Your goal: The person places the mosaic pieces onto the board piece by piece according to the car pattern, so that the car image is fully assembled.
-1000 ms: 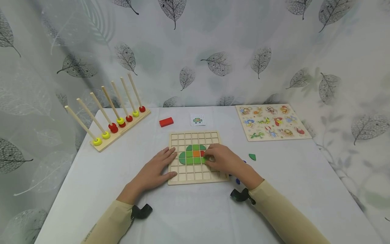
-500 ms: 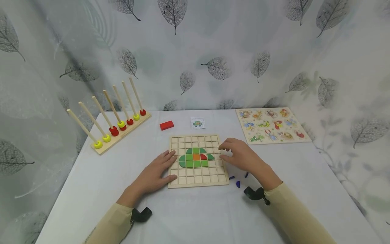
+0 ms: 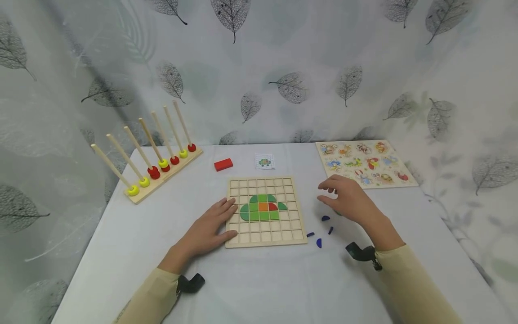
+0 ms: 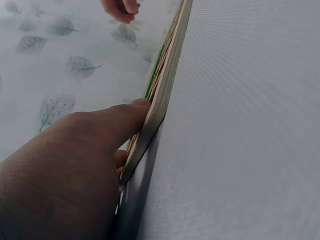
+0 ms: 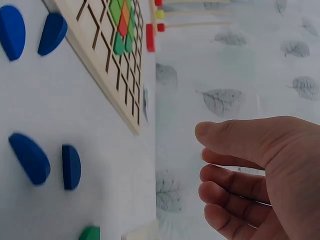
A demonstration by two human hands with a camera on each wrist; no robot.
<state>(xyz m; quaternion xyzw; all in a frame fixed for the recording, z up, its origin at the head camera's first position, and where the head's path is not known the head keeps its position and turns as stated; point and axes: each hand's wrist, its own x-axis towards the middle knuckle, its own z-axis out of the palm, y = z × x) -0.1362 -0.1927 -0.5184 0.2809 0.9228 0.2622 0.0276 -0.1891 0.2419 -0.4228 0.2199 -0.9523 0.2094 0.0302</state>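
A wooden grid board (image 3: 299, 225) lies mid-table, with green, orange and red pieces filling a cluster of its cells. My left hand (image 3: 210, 227) rests on its left edge, fingers extended; in the left wrist view the thumb (image 4: 122, 120) lies against the board's side. To the right of the board, my right hand (image 3: 350, 198) hovers above the table with loosely bent fingers and nothing in them. Near it on the cloth lie several blue half-round pieces (image 5: 30, 159). A green piece (image 5: 90, 233) sits beneath the hand, mostly covered in the head view.
Behind the board are a small pattern card (image 3: 265, 161) and a red block (image 3: 223, 164). A peg stand (image 3: 167, 173) with red and yellow beads occupies the back left. At the back right lies an insect puzzle board (image 3: 364, 164), close to my right hand.
My right hand has left the grid board and moved right, over the loose pieces. A green piece now shows right of the red one. The left hand has stayed in place.
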